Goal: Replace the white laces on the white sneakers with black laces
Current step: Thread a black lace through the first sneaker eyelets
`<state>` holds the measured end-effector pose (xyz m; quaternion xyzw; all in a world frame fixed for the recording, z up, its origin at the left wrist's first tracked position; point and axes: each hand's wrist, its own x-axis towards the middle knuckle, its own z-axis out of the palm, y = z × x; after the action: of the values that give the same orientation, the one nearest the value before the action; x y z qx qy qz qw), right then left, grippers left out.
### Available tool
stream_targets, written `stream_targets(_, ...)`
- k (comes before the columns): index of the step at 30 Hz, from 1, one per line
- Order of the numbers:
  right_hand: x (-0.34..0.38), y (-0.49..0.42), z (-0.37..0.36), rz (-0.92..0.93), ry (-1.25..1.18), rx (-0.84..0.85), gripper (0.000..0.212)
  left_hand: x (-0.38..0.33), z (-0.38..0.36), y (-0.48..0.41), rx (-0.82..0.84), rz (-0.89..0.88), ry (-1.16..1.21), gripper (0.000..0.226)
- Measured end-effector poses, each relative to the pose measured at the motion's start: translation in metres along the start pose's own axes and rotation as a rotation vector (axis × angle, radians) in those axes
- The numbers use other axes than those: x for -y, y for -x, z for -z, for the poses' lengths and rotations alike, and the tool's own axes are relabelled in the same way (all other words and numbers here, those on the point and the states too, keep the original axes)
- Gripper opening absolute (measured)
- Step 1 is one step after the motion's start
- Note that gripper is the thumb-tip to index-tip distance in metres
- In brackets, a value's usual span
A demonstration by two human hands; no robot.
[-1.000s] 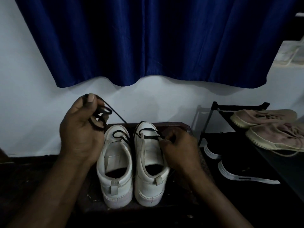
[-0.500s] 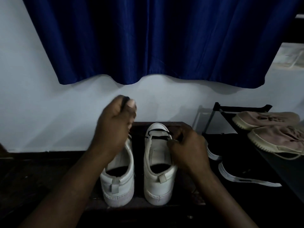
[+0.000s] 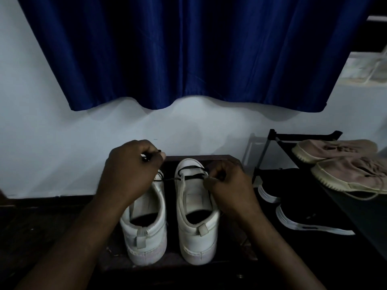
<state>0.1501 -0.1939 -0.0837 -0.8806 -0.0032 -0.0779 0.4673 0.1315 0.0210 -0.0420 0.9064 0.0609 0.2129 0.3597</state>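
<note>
Moved: left hand point(image 3: 132, 170), lower than half a second before, now over the toe of the left sneaker point(image 3: 146, 225); fingers clenched round a bunch of black lace point(image 3: 193, 176), one strand taut across to the right sneaker point(image 3: 196, 225). Right hand point(image 3: 228, 185): pinching the lace at that shoe's right eyelets. Step, by judgement: toe rows threaded; next, even the slack, feed an end through the next eyelet. Surface: dark bench point(image 3: 217, 157), both sneakers heel-near. Room: pale wall point(image 3: 52, 147), blue curtain point(image 3: 188, 49), shoe rack point(image 3: 303, 135) at right with other shoes point(image 3: 335, 149).
</note>
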Motion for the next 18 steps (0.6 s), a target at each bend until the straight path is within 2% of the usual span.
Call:
stream_targets(2, -0.002, -0.001, -0.001, -0.036, -0.075, 0.031, 0.008, 0.001, -0.004, 0.000, 0.009, 0.014, -0.130, 0.016)
stream_targets(6, -0.006, -0.004, -0.003, -0.060, -0.200, 0.087, 0.011, -0.004, -0.008, 0.002, -0.079, -0.022, -0.290, 0.013)
stream_targets(10, -0.010, -0.003, -0.003, -0.068, -0.236, 0.093, 0.011, -0.014, -0.014, 0.002, -0.079, -0.040, -0.346, 0.038)
stream_targets(12, -0.011, -0.002, -0.003, -0.048, -0.233, 0.091, 0.011, -0.021, -0.020, 0.002, -0.028, -0.104, -0.352, 0.032)
stream_targets(14, -0.011, 0.000, -0.003, -0.039, -0.240, 0.091, 0.010, -0.028, -0.029, 0.001, 0.055, -0.125, -0.401, 0.015)
stream_targets(18, -0.011, 0.001, -0.004, -0.019, -0.263, 0.106, 0.012, -0.037, -0.042, -0.007, 0.263, 0.002, -0.437, 0.019)
